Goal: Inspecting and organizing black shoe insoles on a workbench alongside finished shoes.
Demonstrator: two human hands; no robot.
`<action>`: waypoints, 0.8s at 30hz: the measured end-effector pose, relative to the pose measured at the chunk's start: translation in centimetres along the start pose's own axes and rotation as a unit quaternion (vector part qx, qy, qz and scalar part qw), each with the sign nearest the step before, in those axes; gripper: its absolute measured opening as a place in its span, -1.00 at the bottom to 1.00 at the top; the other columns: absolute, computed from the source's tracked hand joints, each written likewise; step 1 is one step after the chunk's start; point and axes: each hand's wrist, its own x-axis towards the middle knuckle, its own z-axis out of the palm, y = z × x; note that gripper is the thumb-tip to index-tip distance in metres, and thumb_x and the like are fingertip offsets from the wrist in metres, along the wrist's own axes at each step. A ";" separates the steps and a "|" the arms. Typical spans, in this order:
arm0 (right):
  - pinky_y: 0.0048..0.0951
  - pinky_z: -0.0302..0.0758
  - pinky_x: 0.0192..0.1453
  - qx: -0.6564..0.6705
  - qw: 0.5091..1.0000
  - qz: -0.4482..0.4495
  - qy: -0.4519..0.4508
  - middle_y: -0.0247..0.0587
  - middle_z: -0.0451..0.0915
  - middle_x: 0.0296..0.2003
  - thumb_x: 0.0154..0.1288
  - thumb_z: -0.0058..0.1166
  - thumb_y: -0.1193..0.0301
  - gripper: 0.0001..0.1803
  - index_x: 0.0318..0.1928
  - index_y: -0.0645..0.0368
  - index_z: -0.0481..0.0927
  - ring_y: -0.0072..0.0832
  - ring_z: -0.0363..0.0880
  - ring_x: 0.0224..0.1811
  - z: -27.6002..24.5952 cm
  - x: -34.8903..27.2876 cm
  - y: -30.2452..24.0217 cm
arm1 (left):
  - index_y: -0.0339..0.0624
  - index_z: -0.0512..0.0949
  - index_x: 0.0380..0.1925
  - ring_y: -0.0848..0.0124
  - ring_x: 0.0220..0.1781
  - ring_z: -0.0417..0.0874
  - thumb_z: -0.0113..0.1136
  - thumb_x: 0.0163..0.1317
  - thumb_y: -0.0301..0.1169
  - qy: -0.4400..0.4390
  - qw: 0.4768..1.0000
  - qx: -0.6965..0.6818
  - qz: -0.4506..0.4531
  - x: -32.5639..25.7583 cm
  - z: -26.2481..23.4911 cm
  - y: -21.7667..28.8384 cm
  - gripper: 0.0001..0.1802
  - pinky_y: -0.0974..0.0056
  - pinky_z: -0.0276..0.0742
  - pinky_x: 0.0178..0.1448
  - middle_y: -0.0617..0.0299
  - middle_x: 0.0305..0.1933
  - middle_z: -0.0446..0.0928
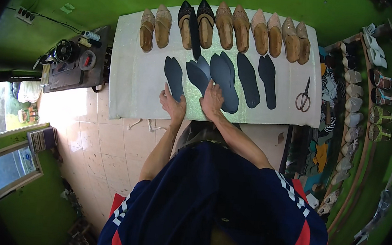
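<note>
My left hand [174, 105] grips the heel end of a dark grey shoe insole [174, 75] between thumb and fingers, near the table's front edge. My right hand [212, 101] is closed around the lower end of another dark insole [197, 75], its fingers partly hiding it. Right beside that hand lies an overlapping pile of insoles [224, 85]. Two single insoles, one broader [248, 80] and one narrower [268, 82], lie farther right. A long dark strip-like piece [194, 35] leans between the black shoes, its lower end at the insoles.
A row of pointed shoes [233, 29] lines the far side of the white table [132, 78]. Scissors [304, 97] lie at its right. A sewing machine [66, 53] and thread spools [90, 35] stand at the left. Shoe racks [354, 104] run along the right wall.
</note>
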 end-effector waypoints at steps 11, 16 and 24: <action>-0.28 0.67 0.13 0.381 0.916 0.055 -0.111 0.13 0.73 -0.10 0.02 0.60 0.27 0.09 0.53 0.10 0.25 -0.13 0.76 -0.01 -0.3 1.6 3.7 | -0.28 0.55 0.23 0.52 -0.18 0.62 0.25 0.47 -0.14 -0.345 0.790 -0.400 -0.311 0.0 0.2 0.8 -0.49 0.32 0.57 -0.02 0.33 -0.21 0.63; -0.42 0.66 0.13 0.507 0.809 0.103 -0.279 0.13 0.68 0.08 0.19 0.56 0.26 -0.04 0.47 0.40 0.33 -0.35 0.71 0.07 -1.8 2.6 5.8 | -0.22 0.53 0.09 0.44 -0.14 0.67 0.32 0.41 -0.32 -0.449 0.708 -0.466 -0.281 1.9 -0.2 0.1 -0.65 0.31 0.63 -0.04 0.26 -0.11 0.61; -0.41 0.49 0.31 0.415 0.856 0.107 -0.289 0.01 0.64 0.21 0.39 0.37 0.11 -0.23 0.37 0.46 0.50 -0.32 0.64 0.20 -2.0 2.9 7.6 | -0.25 0.42 0.17 0.29 -0.09 0.80 0.37 0.37 -0.50 -0.459 0.624 -0.520 -0.360 1.1 -1.2 1.4 -0.56 0.23 0.80 0.02 0.11 0.01 0.66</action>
